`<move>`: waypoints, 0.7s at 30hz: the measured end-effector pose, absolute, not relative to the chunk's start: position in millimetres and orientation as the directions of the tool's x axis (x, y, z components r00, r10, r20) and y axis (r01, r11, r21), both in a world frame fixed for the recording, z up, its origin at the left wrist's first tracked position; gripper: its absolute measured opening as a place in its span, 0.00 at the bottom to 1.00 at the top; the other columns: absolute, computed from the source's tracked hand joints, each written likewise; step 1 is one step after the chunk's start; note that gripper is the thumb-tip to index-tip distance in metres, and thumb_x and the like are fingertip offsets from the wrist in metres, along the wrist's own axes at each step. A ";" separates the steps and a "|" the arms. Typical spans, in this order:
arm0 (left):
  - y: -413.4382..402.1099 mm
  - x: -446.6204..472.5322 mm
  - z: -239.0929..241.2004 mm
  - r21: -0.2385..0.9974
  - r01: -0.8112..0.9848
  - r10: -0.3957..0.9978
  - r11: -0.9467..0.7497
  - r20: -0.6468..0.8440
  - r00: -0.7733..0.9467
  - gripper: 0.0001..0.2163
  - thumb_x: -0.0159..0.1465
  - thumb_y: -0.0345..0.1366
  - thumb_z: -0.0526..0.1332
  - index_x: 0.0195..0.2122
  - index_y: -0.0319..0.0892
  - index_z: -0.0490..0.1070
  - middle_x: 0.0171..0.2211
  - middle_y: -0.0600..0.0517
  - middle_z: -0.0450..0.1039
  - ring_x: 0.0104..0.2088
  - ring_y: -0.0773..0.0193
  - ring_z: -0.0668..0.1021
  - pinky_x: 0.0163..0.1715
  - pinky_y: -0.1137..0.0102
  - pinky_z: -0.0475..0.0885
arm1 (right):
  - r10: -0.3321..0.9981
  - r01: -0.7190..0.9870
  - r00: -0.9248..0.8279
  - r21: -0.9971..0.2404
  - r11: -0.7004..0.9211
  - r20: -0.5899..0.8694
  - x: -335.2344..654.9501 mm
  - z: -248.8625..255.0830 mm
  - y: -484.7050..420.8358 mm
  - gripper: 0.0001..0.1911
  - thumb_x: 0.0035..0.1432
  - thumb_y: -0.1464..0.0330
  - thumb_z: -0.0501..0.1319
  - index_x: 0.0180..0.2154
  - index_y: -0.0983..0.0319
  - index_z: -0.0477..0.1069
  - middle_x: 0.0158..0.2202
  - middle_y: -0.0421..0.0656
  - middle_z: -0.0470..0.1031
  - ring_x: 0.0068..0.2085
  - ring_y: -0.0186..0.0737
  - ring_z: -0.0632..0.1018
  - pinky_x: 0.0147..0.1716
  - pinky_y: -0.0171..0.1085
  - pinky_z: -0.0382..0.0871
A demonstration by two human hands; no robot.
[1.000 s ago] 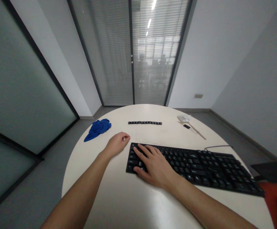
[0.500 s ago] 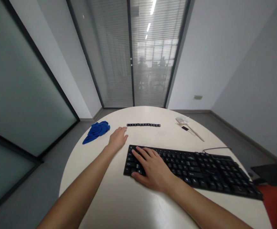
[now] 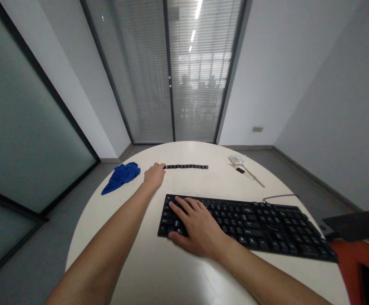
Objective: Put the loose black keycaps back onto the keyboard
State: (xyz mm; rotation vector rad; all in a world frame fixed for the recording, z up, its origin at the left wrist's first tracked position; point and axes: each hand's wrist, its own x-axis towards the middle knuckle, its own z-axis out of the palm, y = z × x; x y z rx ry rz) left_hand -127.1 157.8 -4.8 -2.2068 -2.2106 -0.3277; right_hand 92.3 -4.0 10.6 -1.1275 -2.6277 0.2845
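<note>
A black keyboard (image 3: 251, 223) lies across the round white table (image 3: 140, 262). My right hand (image 3: 193, 226) rests flat on its left end, fingers spread over the keys. Farther back, a row of several loose black keycaps (image 3: 187, 167) lies in a line. My left hand (image 3: 154, 175) is stretched out to the left end of that row, fingertips curled and touching the first keycap; whether it grips one is hidden. A crumpled blue cloth (image 3: 121, 176) lies just left of that hand.
A thin stick-like tool (image 3: 253, 176), a small black piece (image 3: 240, 170) and a crumpled clear wrapper (image 3: 236, 159) lie at the back right. The keyboard's cable (image 3: 278, 196) loops off its far edge. A dark flat object (image 3: 356, 225) and a red surface (image 3: 359, 258) are at the right.
My left hand has reached forward from beside the keyboard to the left end of the keycap row. My right hand has stayed on the keyboard. The view has shifted slightly.
</note>
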 end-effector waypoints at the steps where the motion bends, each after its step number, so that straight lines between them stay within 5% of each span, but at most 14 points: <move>1: 156.4 -127.2 -4.3 0.151 0.988 0.988 -0.006 0.150 -0.017 0.15 0.71 0.36 0.55 0.58 0.48 0.70 0.53 0.42 0.72 0.50 0.49 0.78 0.47 0.61 0.72 | 0.730 0.678 -0.662 -0.281 0.679 0.168 92.3 10.1 -3.9 0.39 0.65 0.46 0.54 0.69 0.58 0.56 0.71 0.49 0.57 0.67 0.56 0.61 0.66 0.54 0.53; 10: 116.6 -132.0 0.9 0.276 0.961 0.986 -0.008 0.160 -0.037 0.11 0.69 0.33 0.55 0.48 0.43 0.76 0.52 0.42 0.72 0.48 0.50 0.78 0.47 0.62 0.71 | 0.729 0.678 -0.662 -0.275 0.681 0.174 92.3 11.4 -4.1 0.38 0.65 0.46 0.54 0.69 0.58 0.57 0.70 0.49 0.57 0.66 0.56 0.61 0.65 0.54 0.53; 21: 70.7 -142.8 0.1 0.505 0.825 0.967 -0.252 0.149 0.205 0.11 0.67 0.39 0.59 0.46 0.43 0.76 0.45 0.48 0.79 0.44 0.55 0.80 0.44 0.67 0.72 | 0.737 0.684 -0.648 -0.277 0.675 0.193 93.3 14.0 -6.1 0.36 0.64 0.49 0.57 0.68 0.58 0.60 0.70 0.49 0.59 0.66 0.55 0.62 0.66 0.52 0.53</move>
